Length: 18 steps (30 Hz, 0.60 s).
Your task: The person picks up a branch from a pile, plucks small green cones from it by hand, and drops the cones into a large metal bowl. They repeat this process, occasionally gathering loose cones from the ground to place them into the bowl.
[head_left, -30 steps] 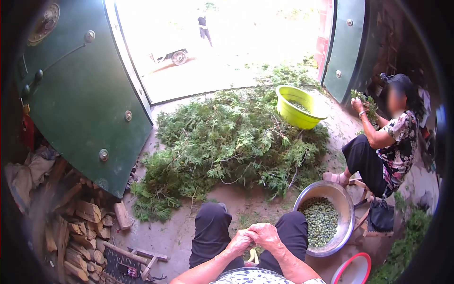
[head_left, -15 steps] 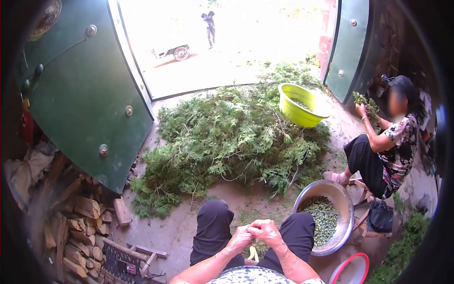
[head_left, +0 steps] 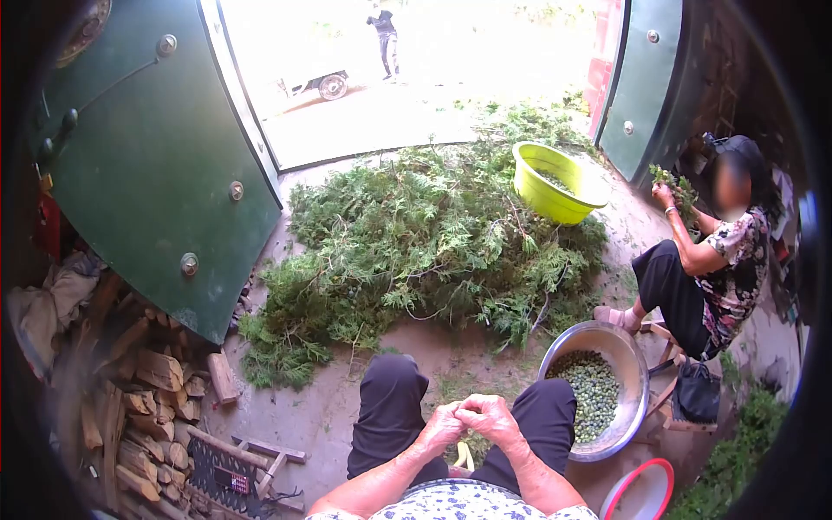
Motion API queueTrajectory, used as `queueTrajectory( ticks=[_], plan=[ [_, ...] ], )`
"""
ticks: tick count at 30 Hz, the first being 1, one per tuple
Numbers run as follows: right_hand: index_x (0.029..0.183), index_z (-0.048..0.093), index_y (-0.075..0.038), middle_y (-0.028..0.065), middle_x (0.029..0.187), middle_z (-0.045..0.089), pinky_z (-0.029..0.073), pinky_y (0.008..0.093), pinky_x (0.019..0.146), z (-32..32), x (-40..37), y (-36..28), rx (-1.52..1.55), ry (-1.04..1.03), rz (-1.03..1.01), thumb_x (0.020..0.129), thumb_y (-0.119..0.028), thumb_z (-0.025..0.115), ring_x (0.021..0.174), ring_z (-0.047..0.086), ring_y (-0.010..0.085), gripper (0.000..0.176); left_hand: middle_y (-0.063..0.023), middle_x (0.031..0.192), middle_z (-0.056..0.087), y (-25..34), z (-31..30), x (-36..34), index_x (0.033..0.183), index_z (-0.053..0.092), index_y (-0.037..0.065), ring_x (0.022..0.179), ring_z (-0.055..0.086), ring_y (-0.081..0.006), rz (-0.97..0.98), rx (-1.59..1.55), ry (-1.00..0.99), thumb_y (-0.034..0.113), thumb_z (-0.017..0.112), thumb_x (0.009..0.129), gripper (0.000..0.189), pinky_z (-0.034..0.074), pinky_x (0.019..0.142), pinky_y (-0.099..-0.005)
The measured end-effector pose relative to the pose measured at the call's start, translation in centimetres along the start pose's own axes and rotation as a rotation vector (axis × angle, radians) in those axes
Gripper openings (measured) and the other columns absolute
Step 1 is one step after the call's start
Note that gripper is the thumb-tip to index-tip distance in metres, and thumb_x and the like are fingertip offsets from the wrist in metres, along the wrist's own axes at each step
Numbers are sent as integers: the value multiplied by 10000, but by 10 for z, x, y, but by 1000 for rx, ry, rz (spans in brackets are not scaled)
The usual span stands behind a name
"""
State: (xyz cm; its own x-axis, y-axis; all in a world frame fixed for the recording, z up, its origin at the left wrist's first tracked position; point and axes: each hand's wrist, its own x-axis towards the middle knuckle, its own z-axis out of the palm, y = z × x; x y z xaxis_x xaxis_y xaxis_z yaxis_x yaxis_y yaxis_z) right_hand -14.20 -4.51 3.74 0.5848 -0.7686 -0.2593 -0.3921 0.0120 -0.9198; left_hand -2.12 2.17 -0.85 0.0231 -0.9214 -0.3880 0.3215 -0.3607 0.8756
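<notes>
Between my knees, my left hand point(head_left: 444, 426) and my right hand point(head_left: 487, 416) meet with their fingers pinched together. Whatever they may hold is too small or hidden to make out. Just right of my right knee stands a metal basin point(head_left: 640, 381) with small round green fruits point(head_left: 594, 399) inside. A large pile of green leafy branches point(head_left: 416, 234) lies on the floor in front of me. On its right side sits a yellow-green tub point(head_left: 555, 204) with some green fruits in it.
A seated person point(head_left: 715, 251) at the right holds a green sprig point(head_left: 680, 191). Split firewood point(head_left: 156, 416) and a small stool point(head_left: 230, 464) are at the lower left. A red-rimmed basin point(head_left: 663, 490) lies at the lower right. Another person point(head_left: 384, 43) stands outside near a cart point(head_left: 332, 85).
The person outside has shifted slightly and the view has tilted a little. My hands stay together, almost in the same place.
</notes>
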Motion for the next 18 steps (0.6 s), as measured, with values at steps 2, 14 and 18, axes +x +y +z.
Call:
queueTrajectory(
  ticks=[2, 14, 18],
  plan=[
    [841, 669, 9, 22, 690, 632, 462, 244, 606, 0, -1, 5, 66, 40, 42, 774, -171, 659, 649, 559, 71, 192, 45, 667, 505, -1, -2, 1, 946, 612, 71, 532, 426, -40, 11, 4, -25, 155, 589, 874, 113, 297, 449, -197],
    [762, 648, -6, -15, 653, 587, 410, 239, 551, -8, 2, 12, 40, 231, 4, 778, -169, 671, 605, 496, 53, 166, 24, 750, 574, 16, 2, -8, 1068, 600, 35, 574, 489, -33, -82, -54, 6, 194, 643, 866, 261, 348, 459, -176],
    [745, 648, -20, -33, 644, 568, 385, 233, 528, -10, 3, 14, 153, 190, 64, 785, -163, 677, 590, 470, 46, 151, 20, 800, 593, 14, 1, -7, 1033, 620, 35, 595, 507, -32, -101, -111, 79, 191, 644, 865, 230, 376, 477, -168]
  ],
)
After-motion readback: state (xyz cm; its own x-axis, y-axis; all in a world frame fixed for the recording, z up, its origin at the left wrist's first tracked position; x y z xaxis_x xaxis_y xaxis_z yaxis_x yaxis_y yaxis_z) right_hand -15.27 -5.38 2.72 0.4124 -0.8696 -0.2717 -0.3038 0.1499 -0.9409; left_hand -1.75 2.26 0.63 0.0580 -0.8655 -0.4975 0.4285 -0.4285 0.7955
